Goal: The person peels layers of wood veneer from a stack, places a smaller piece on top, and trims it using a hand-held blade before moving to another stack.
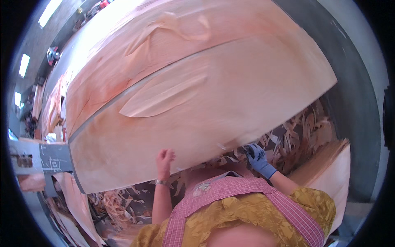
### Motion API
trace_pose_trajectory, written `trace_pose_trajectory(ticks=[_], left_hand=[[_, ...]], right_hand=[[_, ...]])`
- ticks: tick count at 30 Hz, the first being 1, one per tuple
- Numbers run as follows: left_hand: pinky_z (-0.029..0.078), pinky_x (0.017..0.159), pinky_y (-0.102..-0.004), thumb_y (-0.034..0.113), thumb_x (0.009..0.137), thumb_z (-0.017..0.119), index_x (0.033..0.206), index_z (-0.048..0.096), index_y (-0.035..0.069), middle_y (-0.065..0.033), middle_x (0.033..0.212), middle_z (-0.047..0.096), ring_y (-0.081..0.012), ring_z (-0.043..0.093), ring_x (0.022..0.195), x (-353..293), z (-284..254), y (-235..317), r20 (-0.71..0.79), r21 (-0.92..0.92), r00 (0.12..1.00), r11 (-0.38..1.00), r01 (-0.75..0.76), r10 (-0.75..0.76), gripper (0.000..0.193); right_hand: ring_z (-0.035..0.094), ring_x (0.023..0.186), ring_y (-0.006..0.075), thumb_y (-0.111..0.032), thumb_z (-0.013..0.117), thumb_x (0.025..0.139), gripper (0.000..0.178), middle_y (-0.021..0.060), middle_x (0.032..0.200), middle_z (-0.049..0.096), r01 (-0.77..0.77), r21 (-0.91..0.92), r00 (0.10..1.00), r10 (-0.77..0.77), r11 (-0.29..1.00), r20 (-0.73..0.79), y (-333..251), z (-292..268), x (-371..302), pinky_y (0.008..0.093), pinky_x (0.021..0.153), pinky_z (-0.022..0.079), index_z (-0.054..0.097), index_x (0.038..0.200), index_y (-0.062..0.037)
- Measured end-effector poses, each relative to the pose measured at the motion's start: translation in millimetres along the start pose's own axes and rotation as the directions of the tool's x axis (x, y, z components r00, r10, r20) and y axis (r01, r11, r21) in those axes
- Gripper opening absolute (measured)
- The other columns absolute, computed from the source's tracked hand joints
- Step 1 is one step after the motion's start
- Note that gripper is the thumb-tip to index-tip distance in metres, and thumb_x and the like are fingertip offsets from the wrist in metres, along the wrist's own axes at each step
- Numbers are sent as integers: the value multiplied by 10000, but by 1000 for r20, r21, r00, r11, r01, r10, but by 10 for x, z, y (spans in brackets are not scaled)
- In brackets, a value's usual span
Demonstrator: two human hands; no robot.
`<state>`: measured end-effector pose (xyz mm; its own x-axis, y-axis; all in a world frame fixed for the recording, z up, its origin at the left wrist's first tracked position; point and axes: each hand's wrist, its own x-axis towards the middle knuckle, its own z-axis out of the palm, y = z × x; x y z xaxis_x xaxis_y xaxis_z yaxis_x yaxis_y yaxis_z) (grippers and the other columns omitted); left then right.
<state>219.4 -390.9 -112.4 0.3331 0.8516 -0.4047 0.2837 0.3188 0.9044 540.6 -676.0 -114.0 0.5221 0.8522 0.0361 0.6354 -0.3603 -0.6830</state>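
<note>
A broad, pale sheet of wood veneer (247, 94) lies before me, its near edge running just past both hands. My bare left hand (165, 158) is at that edge, fingers curled in, with nothing visible in them; a bracelet circles the wrist. In a blue glove with dark finger coating, my right hand (257, 157) is beside the same edge, farther right. Its fingers are bent together, and what they hold, if anything, cannot be made out. A narrow, pointed veneer strip (164, 96) rests on top of the sheet.
Beyond a dark gap lies another reddish veneer sheet (107, 86) with a loose curled strip (152, 31) on it. Veneer scraps (119, 206) litter the floor below. A veneer stack (325, 173) stands at my right. A grey metal beam (55, 158) is at the left.
</note>
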Motion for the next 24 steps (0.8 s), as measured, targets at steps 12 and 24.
trace_pose_trajectory(ticks=[12, 24], left_hand=[[389, 1058, -446, 334, 939, 541, 1493, 307, 66, -199, 1467, 427, -374, 483, 1281, -34, 2607, 265, 248, 937, 944, 194, -291, 216, 659], [380, 1046, -482, 500, 975, 384, 1392, 408, -18, -239, 1361, 511, -407, 467, 1270, 1244, 3381, 693, -408, 905, 902, 194, 379, 140, 666]], right_hand=[[619, 962, 366, -156, 609, 868, 234, 160, 1048, 637, -572, 200, 736, 605, 796, -303, 1836, -1657, -2515, 423, 826, 509, 621, 1085, -67], [619, 942, 370, -171, 606, 888, 192, 149, 1010, 645, -537, 310, 656, 619, 785, -432, 3724, -3049, -2031, 416, 797, 504, 637, 1039, -57]])
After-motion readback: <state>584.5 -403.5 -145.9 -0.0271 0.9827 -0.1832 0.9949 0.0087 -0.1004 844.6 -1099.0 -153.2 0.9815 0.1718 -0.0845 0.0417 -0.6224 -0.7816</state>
